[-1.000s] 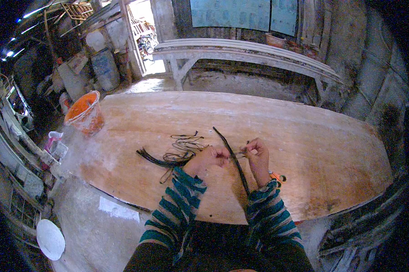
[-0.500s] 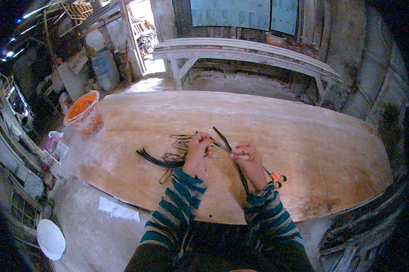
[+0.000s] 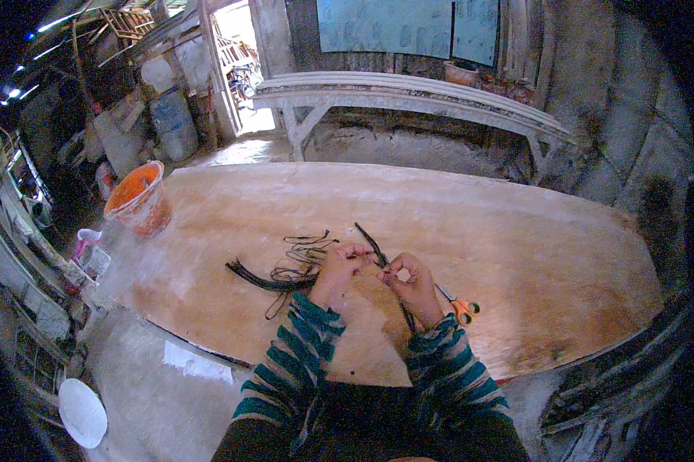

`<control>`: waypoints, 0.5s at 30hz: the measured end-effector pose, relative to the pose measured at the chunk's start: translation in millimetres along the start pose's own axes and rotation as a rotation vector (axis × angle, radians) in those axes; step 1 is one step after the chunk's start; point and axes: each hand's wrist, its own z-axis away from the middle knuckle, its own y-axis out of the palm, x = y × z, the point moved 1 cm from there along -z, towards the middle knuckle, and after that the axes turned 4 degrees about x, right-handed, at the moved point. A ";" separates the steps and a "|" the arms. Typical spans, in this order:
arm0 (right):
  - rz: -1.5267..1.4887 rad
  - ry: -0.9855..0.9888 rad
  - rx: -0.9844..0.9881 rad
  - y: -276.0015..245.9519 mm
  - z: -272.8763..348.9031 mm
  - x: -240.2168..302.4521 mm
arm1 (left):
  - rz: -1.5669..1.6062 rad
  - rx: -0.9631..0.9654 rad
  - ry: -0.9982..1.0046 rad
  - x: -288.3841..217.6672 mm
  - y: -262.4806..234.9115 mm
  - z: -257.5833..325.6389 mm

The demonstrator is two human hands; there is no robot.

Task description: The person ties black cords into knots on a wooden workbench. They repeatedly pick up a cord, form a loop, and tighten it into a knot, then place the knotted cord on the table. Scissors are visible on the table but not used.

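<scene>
A dark, narrow bundle of cord slants across the wooden tabletop, its far end pointing away and its near part running beneath my right hand toward the wrist. My right hand pinches this black cord near its middle, thumb and forefinger curled into a ring. Close beside it, my left hand has its fingertips pressed together at the same spot on the cord; any thin strand between them is too fine to make out. Left of that hand lie a thick hank of black cords and thin looped cords.
Scissors with orange handles lie right of my right hand. An orange bucket stands at the tabletop's far left. Beyond the wooden tabletop runs a long whitish bench. A white round lid-like disc sits low at left.
My left hand has moved right and closer to my right hand, and both now meet at the cord. The gap between them has narrowed. The view has shifted slightly.
</scene>
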 end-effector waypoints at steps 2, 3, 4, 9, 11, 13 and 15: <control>0.301 -0.131 -0.245 -1.5 -5.0 -8.4 | -0.060 0.143 0.001 17.6 4.9 -5.2; 0.341 -0.172 -0.318 -7.9 -8.2 -14.1 | -0.002 0.266 -0.012 14.8 13.0 0.2; 0.381 -0.213 -0.390 -18.1 -11.6 -20.1 | 0.056 0.389 -0.026 11.2 21.2 7.3; 0.453 -0.090 -0.447 -54.6 -22.1 -12.1 | 0.146 0.569 -0.002 4.6 43.9 16.2; 0.471 -0.145 -0.480 -59.5 -19.2 -18.9 | 0.068 0.351 -0.010 -13.3 46.1 22.5; 0.531 -0.268 -0.492 -64.4 -12.1 -56.8 | -0.070 0.180 0.057 -11.8 44.4 17.1; 0.330 -0.119 -0.416 -50.5 -2.1 -62.6 | -0.269 0.039 0.184 13.8 31.5 0.3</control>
